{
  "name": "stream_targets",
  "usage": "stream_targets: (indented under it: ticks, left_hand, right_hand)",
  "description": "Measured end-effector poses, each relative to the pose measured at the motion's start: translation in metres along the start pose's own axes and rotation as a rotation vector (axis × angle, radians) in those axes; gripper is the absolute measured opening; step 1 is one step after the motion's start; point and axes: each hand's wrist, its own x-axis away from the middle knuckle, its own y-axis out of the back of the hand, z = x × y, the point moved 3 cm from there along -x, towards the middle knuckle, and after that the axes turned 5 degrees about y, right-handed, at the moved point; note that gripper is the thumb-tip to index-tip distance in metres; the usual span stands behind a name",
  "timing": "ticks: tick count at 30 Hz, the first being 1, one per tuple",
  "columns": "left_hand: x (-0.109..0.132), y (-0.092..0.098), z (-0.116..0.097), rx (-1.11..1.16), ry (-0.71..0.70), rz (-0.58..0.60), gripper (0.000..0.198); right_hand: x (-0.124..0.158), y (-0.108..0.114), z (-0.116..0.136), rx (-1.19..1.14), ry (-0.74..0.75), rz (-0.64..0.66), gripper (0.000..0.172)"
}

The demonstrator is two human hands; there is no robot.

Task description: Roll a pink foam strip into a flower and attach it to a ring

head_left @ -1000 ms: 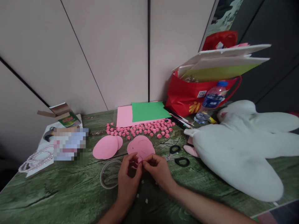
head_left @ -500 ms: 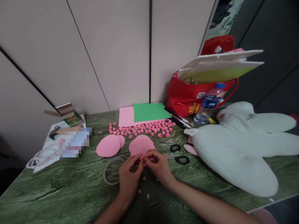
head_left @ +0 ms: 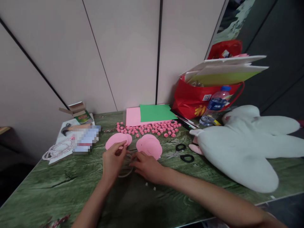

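My left hand [head_left: 113, 160] is closed in a pinch on a small pink paper rose [head_left: 125, 143], held over the left stack of pink paper circles [head_left: 114, 138]. My right hand [head_left: 147, 167] has its fingers bent and a little apart at the right rim of a clear roll of tape [head_left: 127, 173]; whether they touch it I cannot tell. Partly behind the left hand, the roll lies flat on the table. Just beyond the right hand is another stack of pink paper circles [head_left: 149, 145]. Scissors [head_left: 186, 157] with black handles lie to its right.
Many pink paper roses [head_left: 152, 128] spread before green paper [head_left: 156, 113]. At right are a white plush toy [head_left: 239, 152], a water bottle [head_left: 215, 106] and a red bag [head_left: 187, 98]. A hammer [head_left: 71, 127], bead strings [head_left: 58, 148] and an opened box [head_left: 82, 115] lie left.
My hands were together at the pink piece; now they are apart. The left has moved left with the rose, and the right has moved left to the roll of tape. The view has shifted slightly.
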Motion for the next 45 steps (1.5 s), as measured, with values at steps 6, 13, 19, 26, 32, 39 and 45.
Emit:
stream_targets:
  ticks: [6,13,19,26,32,39,45]
  left_hand:
    - [0.023,0.003,0.03,-0.189,-0.147,0.021,0.021]
    - [0.037,-0.016,0.013,0.061,0.031,0.057,0.024]
    - [0.035,-0.015,0.007,0.166,0.258,-0.084,0.035]
    - [0.03,-0.022,0.004,0.208,0.289,-0.149,0.039]
    - [0.034,-0.019,0.011,0.211,0.297,-0.186,0.041]
    - [0.038,-0.016,0.01,0.234,0.35,-0.209,0.046]
    - [0.039,-0.017,0.01,0.275,0.372,-0.199,0.044]
  right_hand:
    - [-0.012,-0.01,0.0,0.002,-0.007,0.041,0.014]
    - [0.003,0.025,-0.009,-0.057,-0.116,-0.178,0.025]
    - [0.078,0.056,-0.064,0.228,-0.442,-0.002,0.045]
    - [0.126,0.066,-0.081,0.32,-0.5,0.096,0.044]
    - [0.129,0.066,-0.074,0.357,-0.513,0.144,0.05]
    - [0.122,0.083,-0.062,-0.003,-0.504,-0.134,0.048]
    - [0.066,0.068,-0.02,-0.536,-0.402,-0.202,0.054]
